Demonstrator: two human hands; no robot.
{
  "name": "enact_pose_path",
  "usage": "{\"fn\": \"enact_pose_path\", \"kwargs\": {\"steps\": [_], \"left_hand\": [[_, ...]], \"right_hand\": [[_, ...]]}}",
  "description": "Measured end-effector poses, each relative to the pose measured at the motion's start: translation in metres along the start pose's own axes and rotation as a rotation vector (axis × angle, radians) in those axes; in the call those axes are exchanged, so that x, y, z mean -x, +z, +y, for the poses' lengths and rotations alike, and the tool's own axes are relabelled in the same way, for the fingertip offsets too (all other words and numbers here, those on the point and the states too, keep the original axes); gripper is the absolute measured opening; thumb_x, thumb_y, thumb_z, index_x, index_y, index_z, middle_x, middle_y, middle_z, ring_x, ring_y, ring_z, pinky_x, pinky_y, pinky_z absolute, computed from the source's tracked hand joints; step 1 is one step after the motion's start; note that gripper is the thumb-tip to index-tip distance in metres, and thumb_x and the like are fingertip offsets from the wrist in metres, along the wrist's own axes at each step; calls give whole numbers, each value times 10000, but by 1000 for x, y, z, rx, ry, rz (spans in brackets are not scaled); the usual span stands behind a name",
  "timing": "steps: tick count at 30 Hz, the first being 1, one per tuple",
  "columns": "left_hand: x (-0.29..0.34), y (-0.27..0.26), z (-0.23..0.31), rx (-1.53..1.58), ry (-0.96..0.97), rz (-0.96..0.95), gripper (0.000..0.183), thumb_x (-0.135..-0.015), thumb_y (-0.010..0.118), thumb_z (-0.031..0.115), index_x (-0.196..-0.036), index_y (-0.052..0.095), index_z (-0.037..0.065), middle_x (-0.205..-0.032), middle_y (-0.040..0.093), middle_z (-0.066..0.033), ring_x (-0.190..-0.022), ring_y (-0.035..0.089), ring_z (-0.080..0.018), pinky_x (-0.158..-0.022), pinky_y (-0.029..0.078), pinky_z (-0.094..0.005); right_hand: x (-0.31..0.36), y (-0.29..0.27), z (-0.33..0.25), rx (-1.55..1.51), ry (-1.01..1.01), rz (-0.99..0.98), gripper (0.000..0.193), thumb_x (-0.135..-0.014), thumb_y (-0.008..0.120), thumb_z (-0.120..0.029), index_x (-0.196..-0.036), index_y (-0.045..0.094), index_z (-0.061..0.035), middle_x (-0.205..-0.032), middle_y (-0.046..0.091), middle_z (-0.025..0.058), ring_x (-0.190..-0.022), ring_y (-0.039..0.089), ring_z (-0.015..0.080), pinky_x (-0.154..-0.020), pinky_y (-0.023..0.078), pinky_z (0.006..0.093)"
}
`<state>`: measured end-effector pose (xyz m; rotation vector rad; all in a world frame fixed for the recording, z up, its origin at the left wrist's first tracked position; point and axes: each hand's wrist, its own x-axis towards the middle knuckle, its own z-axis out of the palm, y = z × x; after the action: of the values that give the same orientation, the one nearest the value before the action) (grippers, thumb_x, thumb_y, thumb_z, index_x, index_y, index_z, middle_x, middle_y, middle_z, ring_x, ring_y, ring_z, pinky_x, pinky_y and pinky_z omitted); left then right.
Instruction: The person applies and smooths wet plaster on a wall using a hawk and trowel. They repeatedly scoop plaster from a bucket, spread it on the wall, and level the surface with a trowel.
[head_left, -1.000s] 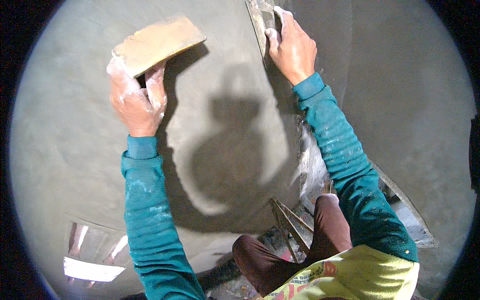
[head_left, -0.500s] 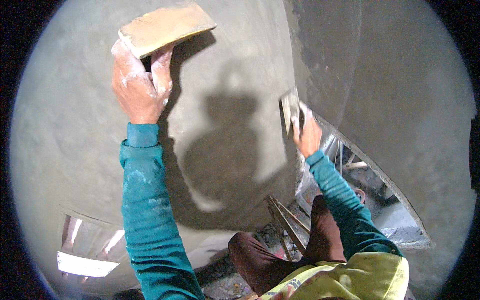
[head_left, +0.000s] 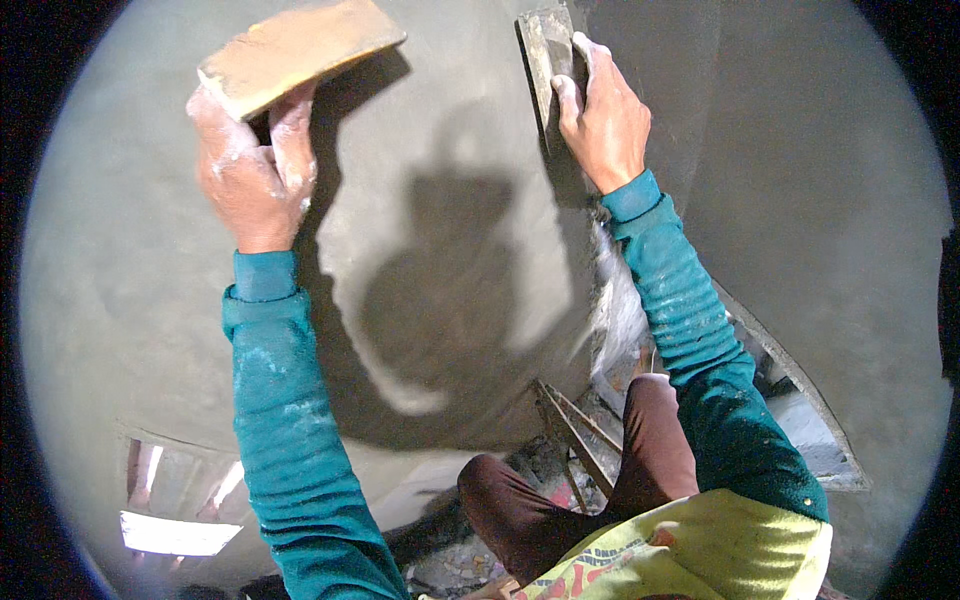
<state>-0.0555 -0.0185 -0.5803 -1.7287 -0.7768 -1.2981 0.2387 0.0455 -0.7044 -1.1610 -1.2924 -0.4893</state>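
Note:
My left hand grips a rectangular, yellow-orange plastering float by its underside, fingers partly hidden behind it. The float is tilted, held up in front of the grey plastered wall, and casts a shadow there. My right hand is closed round a narrower, plaster-smeared grey float. That one stands nearly upright against the wall surface, along the corner where two wall faces meet. Whitish plaster coats the fingers of both hands.
Low on the left wall is an opening with bright light. Another opening with a curved edge lies beyond my right arm. Below, a wooden frame stands by my knees, over rubble-strewn floor.
My right hand has moved up along the corner with its float, well above its earlier place. My left hand and its float have shifted slightly left.

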Motion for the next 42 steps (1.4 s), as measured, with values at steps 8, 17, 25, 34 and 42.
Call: {"fn": "enact_pose_path", "kwargs": {"steps": [8,17,25,34,42], "left_hand": [[-7,-6,1,-73,106,-3,481,-933,754,303,-1246,546,4,-1057,679,-198,-897,688,-408,-802,540,-438],[-4,2,10,-19,30,-5,539,-939,714,258,-1331,516,-55,-1176,634,-257,-1052,664,-415,-904,524,-447],[-4,1,6,-56,36,3,517,-935,721,244,-1328,527,-30,-1171,649,-242,-1051,674,-414,-897,531,-440],[-3,2,3,-20,49,48,522,-912,762,294,-1296,545,16,-1094,677,-204,-958,678,-424,-846,536,-447],[-3,-2,5,-83,61,0,525,-932,725,261,-1326,528,-24,-1147,662,-231,-1012,681,-400,-863,540,-445]], "right_hand": [[95,13,29,-15,73,-107,463,-971,677,-201,-1396,555,-67,-1207,670,229,-1012,685,435,-828,580,459],[135,-11,56,-101,102,-169,459,-1003,612,-217,-1431,516,-84,-1267,651,246,-1093,662,441,-907,547,476],[24,-11,15,-72,44,-105,503,-942,641,-198,-1414,515,-77,-1330,638,184,-1095,674,393,-879,577,468],[26,-4,9,-81,95,-136,499,-951,634,-185,-1417,503,-62,-1288,645,207,-1110,660,405,-877,573,483],[114,-4,39,-87,153,-260,479,-971,614,-170,-1422,497,-58,-1322,621,207,-1137,646,407,-918,552,477]]}}
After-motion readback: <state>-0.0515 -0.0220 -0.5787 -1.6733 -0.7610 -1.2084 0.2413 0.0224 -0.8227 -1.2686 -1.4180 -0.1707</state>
